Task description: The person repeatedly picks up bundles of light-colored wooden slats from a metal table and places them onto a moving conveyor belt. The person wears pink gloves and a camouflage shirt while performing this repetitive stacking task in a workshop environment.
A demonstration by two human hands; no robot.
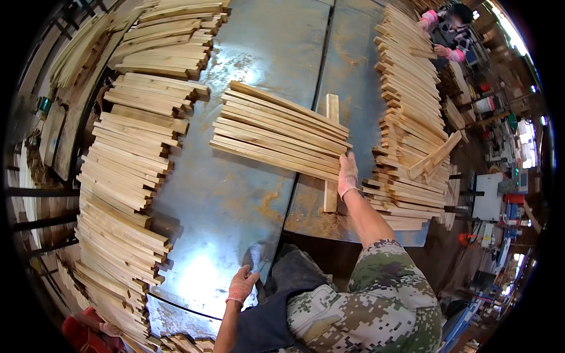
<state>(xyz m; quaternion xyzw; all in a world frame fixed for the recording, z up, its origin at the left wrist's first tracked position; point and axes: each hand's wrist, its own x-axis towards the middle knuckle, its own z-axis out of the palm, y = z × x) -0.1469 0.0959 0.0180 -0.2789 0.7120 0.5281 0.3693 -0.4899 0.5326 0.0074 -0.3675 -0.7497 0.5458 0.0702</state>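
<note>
A row of light wooden strips (276, 129) lies side by side on the metal table, slanting down to the right. My right hand (348, 174), in a pinkish glove, touches the near right corner of the row; its fingers stretch along the strips' ends. Beneath those ends runs a crosswise wooden piece (331, 197), showing on both sides of the row. Over the table's near edge, close to my body, is my left hand (242, 285), also gloved. Its fingers are loosely bent and apart, with nothing visible in them.
A long stack of strips (120, 170) lines the table's left side. More strips (412, 88) lie along the right, one board (435, 155) aslant on top. Sawdust dots the metal tabletop (235, 200). One person (450, 29) stands far right, another (88, 332) lower left.
</note>
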